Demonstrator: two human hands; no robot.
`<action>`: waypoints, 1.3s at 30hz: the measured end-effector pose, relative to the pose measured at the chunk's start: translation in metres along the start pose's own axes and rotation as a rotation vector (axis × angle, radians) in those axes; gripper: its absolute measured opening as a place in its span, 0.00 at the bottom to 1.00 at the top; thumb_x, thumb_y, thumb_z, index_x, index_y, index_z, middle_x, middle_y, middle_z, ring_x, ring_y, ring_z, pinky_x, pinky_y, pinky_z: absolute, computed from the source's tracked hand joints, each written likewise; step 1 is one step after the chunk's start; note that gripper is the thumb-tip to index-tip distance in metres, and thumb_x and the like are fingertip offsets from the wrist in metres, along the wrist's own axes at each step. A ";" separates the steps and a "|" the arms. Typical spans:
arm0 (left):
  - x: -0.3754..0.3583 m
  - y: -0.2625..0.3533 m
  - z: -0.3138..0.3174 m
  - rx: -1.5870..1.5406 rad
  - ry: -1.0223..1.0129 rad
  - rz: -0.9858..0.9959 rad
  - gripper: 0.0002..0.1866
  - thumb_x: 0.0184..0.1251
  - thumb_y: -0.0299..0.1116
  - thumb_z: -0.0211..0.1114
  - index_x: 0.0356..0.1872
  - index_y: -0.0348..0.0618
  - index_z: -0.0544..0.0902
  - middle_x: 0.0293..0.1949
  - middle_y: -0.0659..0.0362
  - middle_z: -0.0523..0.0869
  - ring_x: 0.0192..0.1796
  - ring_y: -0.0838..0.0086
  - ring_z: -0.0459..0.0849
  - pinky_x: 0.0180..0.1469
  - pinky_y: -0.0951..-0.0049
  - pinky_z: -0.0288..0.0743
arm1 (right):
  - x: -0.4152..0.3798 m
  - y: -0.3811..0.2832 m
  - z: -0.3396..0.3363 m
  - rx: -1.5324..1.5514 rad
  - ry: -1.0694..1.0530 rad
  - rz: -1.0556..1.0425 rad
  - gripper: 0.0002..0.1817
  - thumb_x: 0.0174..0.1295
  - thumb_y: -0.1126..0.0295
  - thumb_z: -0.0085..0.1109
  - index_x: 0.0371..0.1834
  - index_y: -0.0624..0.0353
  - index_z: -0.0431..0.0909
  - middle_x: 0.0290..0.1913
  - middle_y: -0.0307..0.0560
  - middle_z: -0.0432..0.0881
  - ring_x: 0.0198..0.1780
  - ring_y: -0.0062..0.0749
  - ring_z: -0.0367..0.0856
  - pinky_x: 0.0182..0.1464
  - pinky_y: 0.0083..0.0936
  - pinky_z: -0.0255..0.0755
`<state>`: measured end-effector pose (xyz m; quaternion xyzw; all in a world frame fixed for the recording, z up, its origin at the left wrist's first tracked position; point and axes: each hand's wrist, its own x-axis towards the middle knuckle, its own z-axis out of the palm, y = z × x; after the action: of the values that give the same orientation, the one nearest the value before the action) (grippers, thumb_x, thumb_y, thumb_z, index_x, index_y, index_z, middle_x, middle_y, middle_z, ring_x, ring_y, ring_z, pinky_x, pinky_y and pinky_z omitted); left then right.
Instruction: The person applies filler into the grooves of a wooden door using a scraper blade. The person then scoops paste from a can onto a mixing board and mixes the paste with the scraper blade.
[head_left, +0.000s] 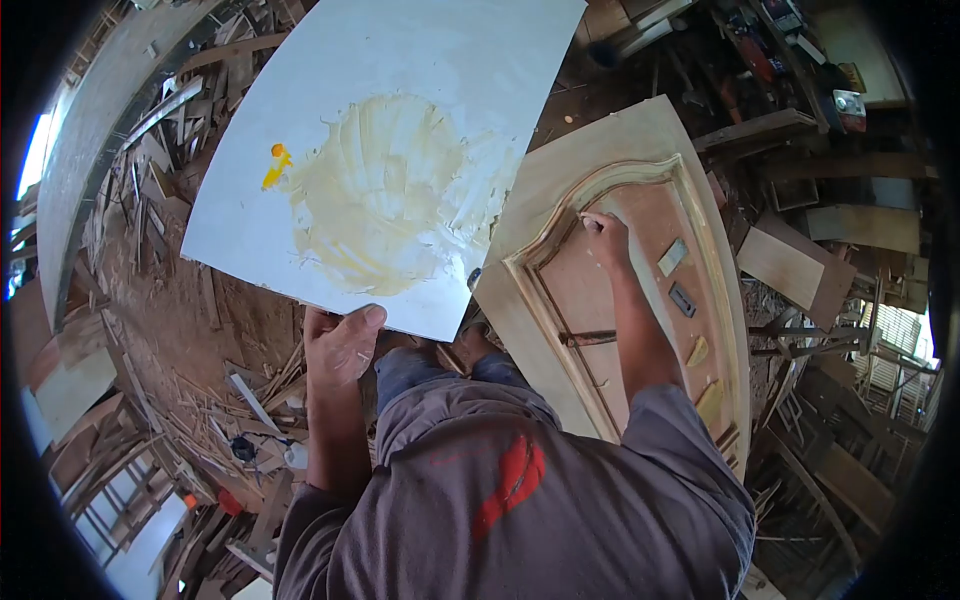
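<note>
My left hand (345, 345) grips the lower edge of a white board (470, 70), thumb on top. A wide smear of cream-coloured putty (385, 190) covers the board's middle, with a small orange-yellow streak of paste (275, 168) beside it. My right hand (606, 236) is closed, its fingertips at the curved moulding (570, 222) of a wooden door panel (585, 150). Whatever those fingers may hold is too small to make out. On the panel lie a pale greenish rectangular piece (672, 257), a dark slotted rectangular piece (682, 299) and two yellowish scraps (709, 402).
Wood offcuts (270, 375) litter the floor at left. A large curved-looking board (95, 130) stands at far left. Shelves with tools and containers (780, 60) are at upper right, and plywood pieces (790, 262) lie right of the panel. A thin stick-like piece (590, 339) crosses the panel.
</note>
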<state>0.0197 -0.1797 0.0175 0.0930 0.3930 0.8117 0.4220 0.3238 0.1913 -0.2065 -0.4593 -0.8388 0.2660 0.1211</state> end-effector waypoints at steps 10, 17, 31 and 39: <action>-0.002 -0.006 0.006 0.011 0.060 0.011 0.34 0.58 0.13 0.69 0.70 0.33 0.74 0.64 0.48 0.84 0.65 0.60 0.84 0.69 0.58 0.77 | -0.031 -0.014 0.007 -0.030 -0.128 -0.147 0.12 0.64 0.78 0.62 0.49 0.61 0.89 0.43 0.57 0.86 0.46 0.54 0.86 0.50 0.42 0.79; 0.002 -0.008 0.011 -0.013 0.006 -0.004 0.35 0.58 0.13 0.71 0.70 0.33 0.74 0.64 0.49 0.84 0.65 0.60 0.85 0.68 0.59 0.78 | -0.079 -0.039 0.027 0.090 -0.218 -0.138 0.09 0.64 0.72 0.63 0.42 0.59 0.91 0.38 0.57 0.86 0.43 0.53 0.86 0.48 0.41 0.80; -0.007 -0.003 0.001 0.007 0.021 -0.005 0.35 0.58 0.14 0.73 0.70 0.33 0.74 0.63 0.49 0.84 0.64 0.61 0.85 0.68 0.60 0.77 | -0.030 -0.029 0.026 -0.087 -0.104 -0.050 0.08 0.64 0.74 0.64 0.44 0.62 0.89 0.42 0.58 0.88 0.46 0.54 0.87 0.52 0.44 0.80; -0.012 0.000 0.000 0.006 0.042 0.014 0.35 0.58 0.14 0.71 0.70 0.32 0.74 0.64 0.49 0.84 0.66 0.59 0.84 0.70 0.58 0.76 | -0.034 -0.038 0.031 -0.056 -0.010 -0.056 0.07 0.63 0.77 0.60 0.39 0.63 0.87 0.42 0.60 0.86 0.47 0.57 0.85 0.52 0.47 0.80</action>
<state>0.0272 -0.1883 0.0199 0.0801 0.4035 0.8153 0.4075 0.3016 0.1359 -0.2093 -0.4374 -0.8591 0.2414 0.1113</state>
